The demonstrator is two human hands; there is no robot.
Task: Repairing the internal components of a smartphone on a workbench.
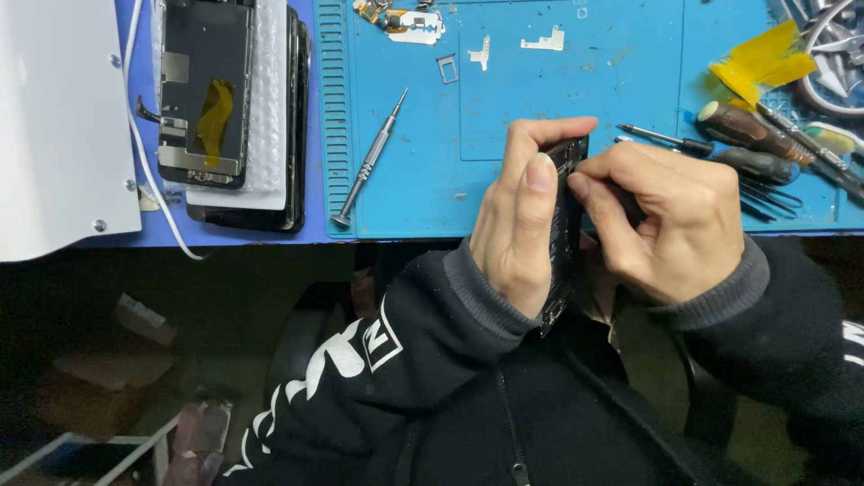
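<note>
1. Nearest, both hands hold a dark phone body point(565, 236) on edge at the front of the blue work mat point(540, 193), just above the lap, likely tilted so its side faces the eyes.
2. The left hand point(520, 225) wraps it, fingers pressed together over the top end, thumb flat along the edge to steady it.
3. The right hand point(661, 225) curls in, fingertips pinching at the upper edge; whether they grip a small part I cannot tell.
4. Beyond lie a slim screwdriver point(369, 162) to the left and more drivers point(751, 135) to the right, within reach.
5. Farther still, small metal brackets point(544, 40) sit apart on the mat, and stacked screen assemblies point(225, 108) rest at far left.
</note>
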